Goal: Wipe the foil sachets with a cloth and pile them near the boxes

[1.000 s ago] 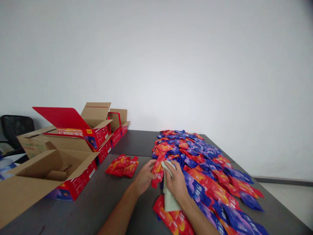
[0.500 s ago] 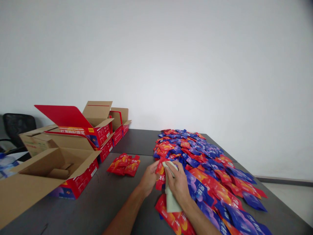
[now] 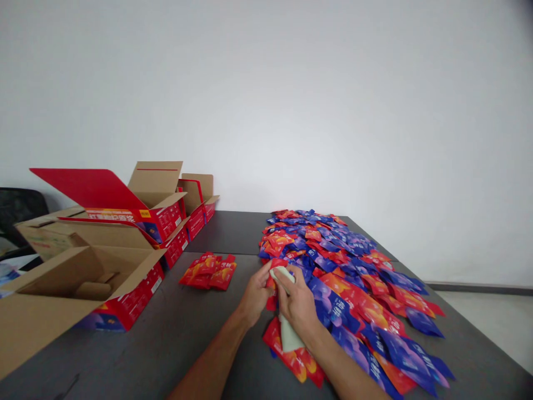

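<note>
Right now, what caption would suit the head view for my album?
Left hand grips a red packet; right hand presses a pale cloth.

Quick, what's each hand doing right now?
Left hand: closed on a red packet.
Right hand: closed on a pale cloth, pressed against that packet.

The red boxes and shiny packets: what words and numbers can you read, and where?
Upper red box: white characters, seemingly ending "原浆"; the rest is blurred.
Yellow label: too small.
Front box: side print too small.
Brown carton: faint print, unreadable.
Piled packets: white characters, too blurred.
No readable numbers.
</note>
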### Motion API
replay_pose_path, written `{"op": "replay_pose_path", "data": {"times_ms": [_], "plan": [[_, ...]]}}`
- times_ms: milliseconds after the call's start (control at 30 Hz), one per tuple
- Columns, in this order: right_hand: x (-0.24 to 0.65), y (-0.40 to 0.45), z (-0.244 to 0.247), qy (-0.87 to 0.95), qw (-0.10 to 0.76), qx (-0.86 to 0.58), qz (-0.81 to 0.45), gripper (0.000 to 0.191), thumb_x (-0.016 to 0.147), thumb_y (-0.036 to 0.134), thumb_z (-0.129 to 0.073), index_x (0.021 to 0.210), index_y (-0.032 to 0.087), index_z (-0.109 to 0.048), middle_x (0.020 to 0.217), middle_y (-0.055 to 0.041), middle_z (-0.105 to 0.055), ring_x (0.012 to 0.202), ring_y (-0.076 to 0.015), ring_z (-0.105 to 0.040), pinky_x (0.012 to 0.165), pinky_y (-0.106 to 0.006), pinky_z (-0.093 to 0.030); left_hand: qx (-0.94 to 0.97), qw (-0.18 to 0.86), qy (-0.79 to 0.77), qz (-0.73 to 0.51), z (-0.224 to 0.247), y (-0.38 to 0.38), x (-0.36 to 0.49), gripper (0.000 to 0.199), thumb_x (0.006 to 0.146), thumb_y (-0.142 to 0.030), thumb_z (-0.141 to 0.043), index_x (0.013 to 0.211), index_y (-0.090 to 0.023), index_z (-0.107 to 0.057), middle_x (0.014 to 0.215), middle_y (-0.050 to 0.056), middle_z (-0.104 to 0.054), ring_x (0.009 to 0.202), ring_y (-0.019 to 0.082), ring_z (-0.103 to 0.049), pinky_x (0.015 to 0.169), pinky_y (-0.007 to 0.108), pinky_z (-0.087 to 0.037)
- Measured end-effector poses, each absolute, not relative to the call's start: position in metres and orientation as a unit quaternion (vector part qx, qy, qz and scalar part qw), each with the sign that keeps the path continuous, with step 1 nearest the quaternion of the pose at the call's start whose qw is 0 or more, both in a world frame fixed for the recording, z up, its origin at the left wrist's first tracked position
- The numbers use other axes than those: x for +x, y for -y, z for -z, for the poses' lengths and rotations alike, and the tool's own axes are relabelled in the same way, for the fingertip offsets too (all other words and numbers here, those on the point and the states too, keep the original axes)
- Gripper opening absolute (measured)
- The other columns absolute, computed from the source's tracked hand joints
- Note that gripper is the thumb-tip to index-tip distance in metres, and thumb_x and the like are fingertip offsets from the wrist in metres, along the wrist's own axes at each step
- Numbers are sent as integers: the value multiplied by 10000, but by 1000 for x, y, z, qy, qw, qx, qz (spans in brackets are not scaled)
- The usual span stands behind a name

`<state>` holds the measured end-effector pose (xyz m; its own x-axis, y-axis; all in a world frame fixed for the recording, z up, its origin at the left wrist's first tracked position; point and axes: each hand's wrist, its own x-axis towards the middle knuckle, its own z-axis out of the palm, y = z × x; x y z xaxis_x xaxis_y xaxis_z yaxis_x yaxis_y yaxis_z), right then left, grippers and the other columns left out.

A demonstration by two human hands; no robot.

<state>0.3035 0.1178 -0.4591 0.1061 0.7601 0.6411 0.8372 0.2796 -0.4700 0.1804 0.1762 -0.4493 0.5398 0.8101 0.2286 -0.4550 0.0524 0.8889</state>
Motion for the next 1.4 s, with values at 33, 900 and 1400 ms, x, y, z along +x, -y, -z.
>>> {"op": "replay_pose_path", "data": {"times_ms": [33,900,1400], "plan": [[300,-116,459,681,432,-591,36,375,980,227,-460,1289,325,-649,1260,-88,-554,986,-188,-667,826,-294,-585,514,706,-168,-458,446,-176,179,752,631,-14,-618,1356,-209,-578,1283,104,-679,1199,263,-608,1002,360,-481],[309,-118,454,712,432,-552,-40,322,940,204,-519,1158,327,-722,1118,-55,-660,965,-192,-668,856,-321,-581,406,696,-224,-548,451,-195,174,706,610,-97,-722,1290,-216,-575,1168,77,-703,939,204,-691,779,283,-534],[302,-117,445,689,526,-493,-80,296,978,248,-527,1215,314,-692,1216,-72,-626,1148,-196,-592,1009,-370,-522,414,711,-250,-511,467,-192,183,429,673,-231,-779,1078,-166,-653,1013,58,-730,814,159,-679,768,265,-510]]}}
